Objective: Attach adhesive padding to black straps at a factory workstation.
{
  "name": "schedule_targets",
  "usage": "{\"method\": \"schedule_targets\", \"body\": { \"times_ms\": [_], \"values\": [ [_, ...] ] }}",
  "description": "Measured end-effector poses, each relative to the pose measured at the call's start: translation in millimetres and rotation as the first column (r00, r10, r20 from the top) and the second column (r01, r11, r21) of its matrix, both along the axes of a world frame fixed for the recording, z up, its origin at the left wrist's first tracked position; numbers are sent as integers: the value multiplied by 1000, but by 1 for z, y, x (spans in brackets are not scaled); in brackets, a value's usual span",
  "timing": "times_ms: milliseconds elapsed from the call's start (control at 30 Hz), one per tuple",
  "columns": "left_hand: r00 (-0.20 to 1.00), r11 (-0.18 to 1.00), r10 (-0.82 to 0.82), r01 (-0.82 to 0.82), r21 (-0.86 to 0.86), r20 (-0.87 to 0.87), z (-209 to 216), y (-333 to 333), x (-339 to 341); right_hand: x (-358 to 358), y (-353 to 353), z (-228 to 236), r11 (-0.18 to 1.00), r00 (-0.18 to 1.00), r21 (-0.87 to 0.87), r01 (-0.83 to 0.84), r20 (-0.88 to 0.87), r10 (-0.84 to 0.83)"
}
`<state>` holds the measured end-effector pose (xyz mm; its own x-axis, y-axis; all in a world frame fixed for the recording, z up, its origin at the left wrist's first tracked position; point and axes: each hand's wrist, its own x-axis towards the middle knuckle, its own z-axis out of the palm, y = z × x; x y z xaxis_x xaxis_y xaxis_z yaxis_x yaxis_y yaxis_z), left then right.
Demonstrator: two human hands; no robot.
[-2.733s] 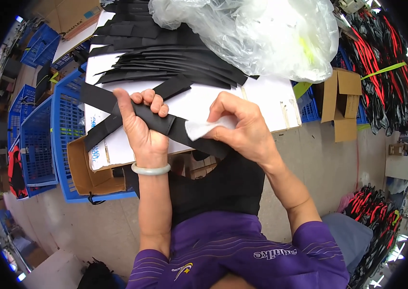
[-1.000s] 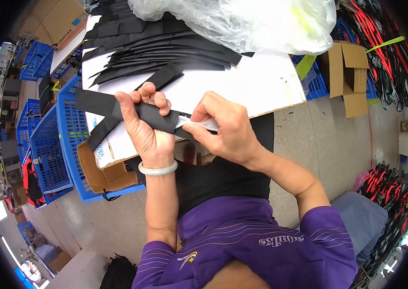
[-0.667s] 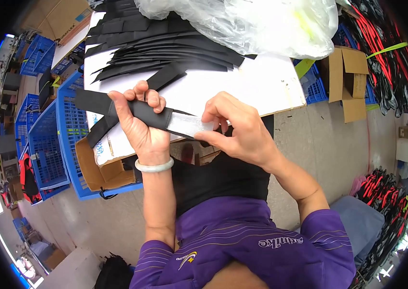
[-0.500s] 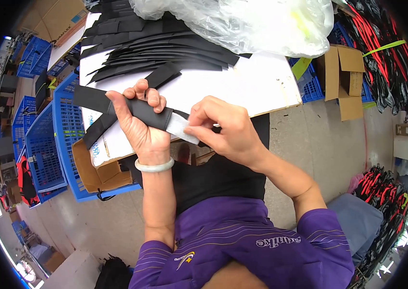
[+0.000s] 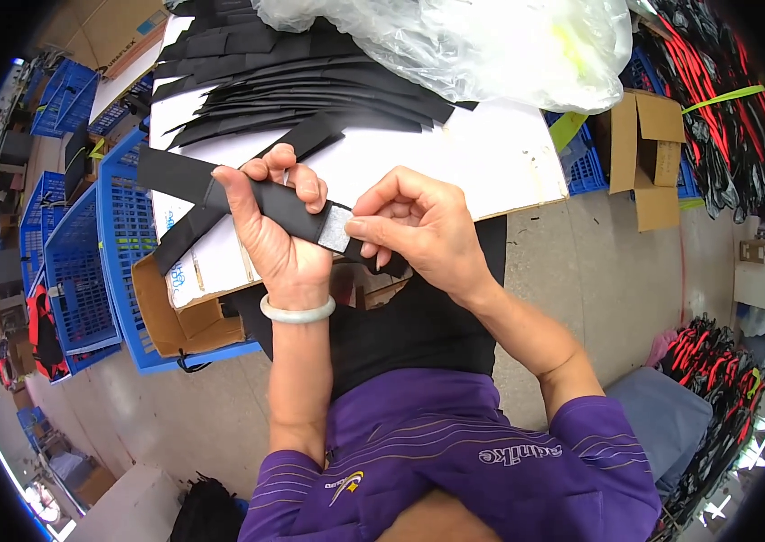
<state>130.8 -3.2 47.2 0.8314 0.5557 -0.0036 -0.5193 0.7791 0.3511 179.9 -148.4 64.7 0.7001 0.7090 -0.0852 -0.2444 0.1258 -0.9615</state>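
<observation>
A flat black fabric strap (image 5: pixel 290 210) lies slantwise across my left hand (image 5: pixel 276 235), whose thumb and curled fingers hold it from below. Its wide tail (image 5: pixel 172 175) sticks out to the left over the table edge. Toward the right end sits a pale grey patch (image 5: pixel 335 228), which looks like hook-and-loop tape. My right hand (image 5: pixel 423 230) pinches at that end with thumb and forefinger, right beside the patch. Black material shows below the right fingertips; its very end is partly hidden by them. Another black strap (image 5: pixel 186 237) lies under the held one.
Many black straps (image 5: pixel 310 86) are piled on the white tabletop (image 5: pixel 491 154), under a clear plastic bag (image 5: pixel 509 54). Blue crates (image 5: pixel 125 262) and an open cardboard box (image 5: pixel 161 316) stand at the left. Another carton (image 5: pixel 626 140) is at the right, near hanging red-and-black goods (image 5: pixel 717 99).
The grey patch showed longer, reaching my right fingertips; now black material covers part of it there. My right fingers have curled in more, and my left hand has shifted slightly right.
</observation>
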Motion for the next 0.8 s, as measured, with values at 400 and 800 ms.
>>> {"method": "schedule_targets", "body": {
  "times_ms": [400, 800],
  "values": [
    [994, 975, -102, 96, -200, -23, 6, 5, -2, 1, 3, -15, 974, 471, 105, 202, 861, -190],
    [994, 983, -112, 112, -144, 6, 8, -1, -2, -10, -3, -24, 992, 515, 3, 123, 855, -66]
  ]
}}
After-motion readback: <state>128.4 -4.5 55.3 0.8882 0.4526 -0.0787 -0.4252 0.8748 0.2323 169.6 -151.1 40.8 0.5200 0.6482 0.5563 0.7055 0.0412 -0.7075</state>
